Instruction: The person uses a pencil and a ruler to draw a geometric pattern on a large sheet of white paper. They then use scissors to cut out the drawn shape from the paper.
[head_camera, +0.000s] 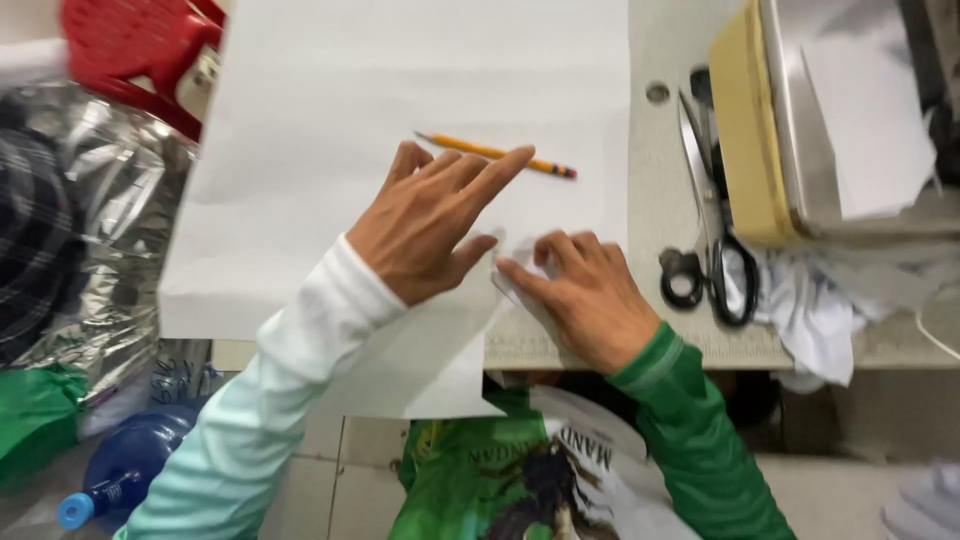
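A large white paper sheet (400, 90) lies across the table and hangs over its front edge. My left hand (435, 220), in a pale mint sleeve, rests flat on the sheet with fingers spread. My right hand (585, 295), in a green sleeve, presses down a folded corner of the paper (515, 285) near the table's front edge, fingertips beside the left thumb. A yellow pencil (495, 153) lies on the sheet just beyond the left fingertips.
Black-handled scissors (715, 250) lie right of the sheet, next to a sewing machine base (790, 120) and white cloth (810, 310). A silver foil bag (110, 220) and red plastic stool (135, 45) stand at left. A blue bottle (125, 465) and green printed sack (500, 480) sit below.
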